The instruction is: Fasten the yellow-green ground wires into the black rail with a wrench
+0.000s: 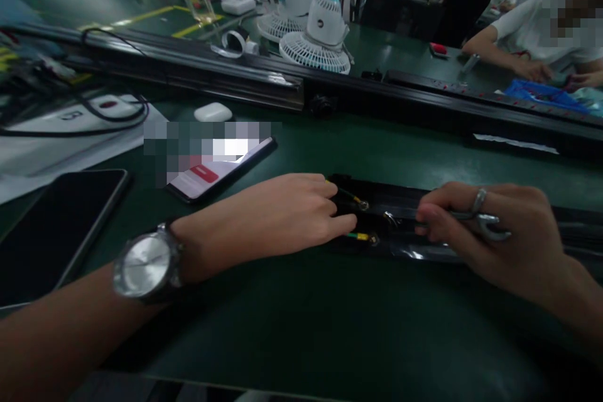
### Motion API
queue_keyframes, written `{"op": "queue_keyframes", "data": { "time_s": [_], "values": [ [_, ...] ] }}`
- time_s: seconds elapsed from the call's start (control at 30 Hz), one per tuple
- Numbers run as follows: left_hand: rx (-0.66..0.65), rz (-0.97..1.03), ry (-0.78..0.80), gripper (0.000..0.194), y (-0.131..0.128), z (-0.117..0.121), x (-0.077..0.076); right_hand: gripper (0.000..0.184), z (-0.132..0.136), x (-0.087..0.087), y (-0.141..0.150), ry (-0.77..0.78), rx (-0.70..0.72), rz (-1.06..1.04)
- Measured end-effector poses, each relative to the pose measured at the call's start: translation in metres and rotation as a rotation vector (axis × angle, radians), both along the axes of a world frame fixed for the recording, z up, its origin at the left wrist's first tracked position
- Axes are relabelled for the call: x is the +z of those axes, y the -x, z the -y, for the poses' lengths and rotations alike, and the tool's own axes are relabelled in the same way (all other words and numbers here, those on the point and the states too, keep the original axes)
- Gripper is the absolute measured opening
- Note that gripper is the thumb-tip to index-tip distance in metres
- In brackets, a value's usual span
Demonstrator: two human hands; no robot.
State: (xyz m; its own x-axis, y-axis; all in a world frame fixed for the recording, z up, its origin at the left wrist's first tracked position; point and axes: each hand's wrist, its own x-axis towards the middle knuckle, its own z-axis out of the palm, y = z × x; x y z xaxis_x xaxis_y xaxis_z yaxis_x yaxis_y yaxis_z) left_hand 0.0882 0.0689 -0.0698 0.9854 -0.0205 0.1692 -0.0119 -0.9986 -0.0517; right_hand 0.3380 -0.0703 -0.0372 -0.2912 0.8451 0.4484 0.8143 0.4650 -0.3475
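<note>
On the green table, my left hand (308, 210) is closed over the left end of a long black strip (409, 191); my thumb is hidden. Two short yellow-green wires come out by its fingers. The upper wire (351, 196) and the lower wire (360, 236) each end in a ring terminal on the strip. My right hand (513, 232) grips a silver open-ended wrench (492, 229) just above the strip. The wrench's open jaw points right, and its other end is hidden by my fingers. Clear film shines on the strip below that hand.
Left of my hands lie a lit phone (202, 169), a dark tablet or phone (61, 226), a white case (213, 112) and paper with a black cable. Behind runs a long black rail (264, 85). Beyond it are two white fans (325, 31) and a co-worker's hands (534, 70).
</note>
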Motion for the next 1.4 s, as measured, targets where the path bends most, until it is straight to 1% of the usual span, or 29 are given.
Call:
{"op": "queue_keyframes", "data": {
  "time_s": [0.03,0.1,0.2,0.3,0.37,0.47,0.57,0.73,0.9,1.03,1.17,1.3,1.4],
  "values": [
    [-0.021,-0.059,-0.040,0.015,0.000,0.001,0.003,0.015,0.000,0.002,-0.002,0.003,-0.019,-0.005],
    [-0.045,-0.112,-0.095,0.013,0.000,0.003,0.012,0.019,-0.001,0.003,-0.006,0.001,-0.056,-0.020],
    [-0.044,-0.065,-0.132,0.015,-0.004,0.005,0.027,0.024,-0.004,0.002,-0.011,-0.005,-0.100,-0.052],
    [-0.095,-0.031,-0.091,0.017,-0.013,0.005,0.039,0.024,-0.010,-0.001,-0.016,-0.011,-0.141,-0.060],
    [-0.130,-0.047,-0.023,0.015,-0.020,0.005,0.041,0.025,-0.014,-0.002,-0.019,-0.009,-0.170,-0.069],
    [-0.120,-0.118,0.080,0.016,-0.028,0.004,0.038,0.027,-0.020,-0.004,-0.023,0.019,-0.193,-0.131],
    [-0.073,-0.166,0.114,0.019,-0.033,0.005,0.034,0.026,-0.024,-0.004,-0.026,0.064,-0.186,-0.213],
    [-0.129,-0.237,0.123,0.023,-0.042,0.004,0.032,0.026,-0.032,-0.007,-0.028,0.124,-0.164,-0.308],
    [-0.171,-0.272,0.198,0.013,-0.051,-0.004,0.022,0.030,-0.039,-0.012,-0.033,0.165,-0.148,-0.327],
    [-0.171,-0.224,0.278,0.011,-0.051,-0.008,0.015,0.029,-0.040,-0.014,-0.035,0.141,-0.148,-0.324],
    [-0.128,-0.181,0.385,0.011,-0.044,-0.010,0.013,0.028,-0.040,-0.015,-0.035,0.097,-0.131,-0.344],
    [-0.054,-0.141,0.376,0.013,-0.041,-0.010,0.011,0.027,-0.041,-0.017,-0.033,0.048,-0.147,-0.301],
    [-0.040,-0.139,0.345,0.014,-0.042,-0.007,0.008,0.028,-0.041,-0.018,-0.033,0.038,-0.152,-0.283]
  ]
}}
